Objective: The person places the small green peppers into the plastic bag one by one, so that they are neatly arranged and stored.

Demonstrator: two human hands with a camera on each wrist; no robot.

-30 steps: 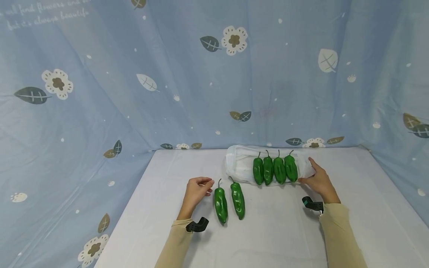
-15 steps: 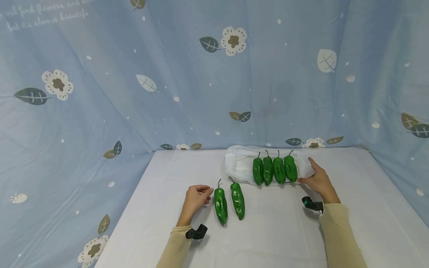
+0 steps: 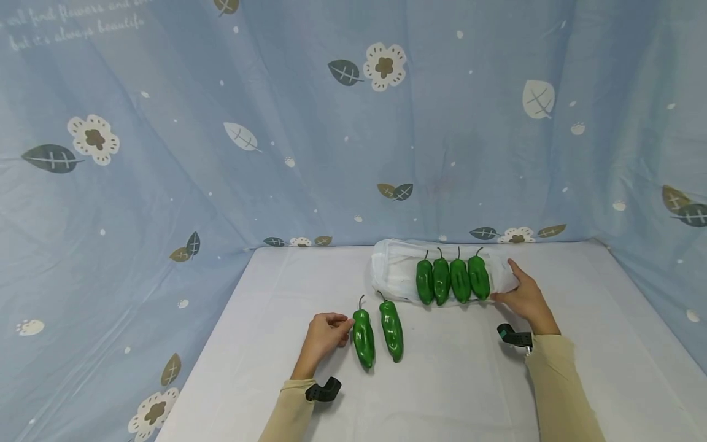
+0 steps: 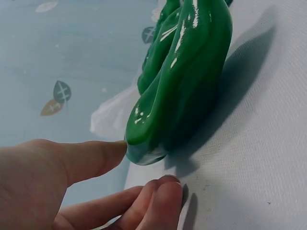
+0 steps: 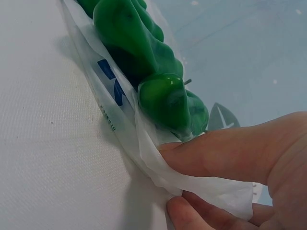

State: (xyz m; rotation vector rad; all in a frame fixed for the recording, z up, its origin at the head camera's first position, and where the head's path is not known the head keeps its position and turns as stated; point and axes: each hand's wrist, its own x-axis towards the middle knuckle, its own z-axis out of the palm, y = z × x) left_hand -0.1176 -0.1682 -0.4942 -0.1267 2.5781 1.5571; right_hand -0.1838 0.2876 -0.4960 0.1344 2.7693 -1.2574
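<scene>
Two loose green peppers lie lengthwise on the table, a left one (image 3: 363, 339) and a right one (image 3: 392, 331). Beside the left pepper is my left hand (image 3: 324, 337). Its thumb tip meets that pepper's side in the left wrist view, while the other fingers bend loosely below, apart from it. Several more peppers (image 3: 450, 279) lie side by side on a flat white plastic bag (image 3: 399, 279), stems pointing away. My right hand (image 3: 526, 299) pinches the bag's right end, thumb above and fingers beneath. Blue print (image 5: 112, 81) shows through the bag in the right wrist view.
A white cloth covers the table (image 3: 442, 380). Behind it hangs a blue curtain (image 3: 309, 153) with leaves and flowers, which meets the table's back edge just past the bag. Black wrist cameras (image 3: 324, 390) sit on both sleeves.
My left hand has come down toward the near side, from by the left pepper's stem to its upper body, and its thumb now meets it. The right hand, bag and peppers stay put.
</scene>
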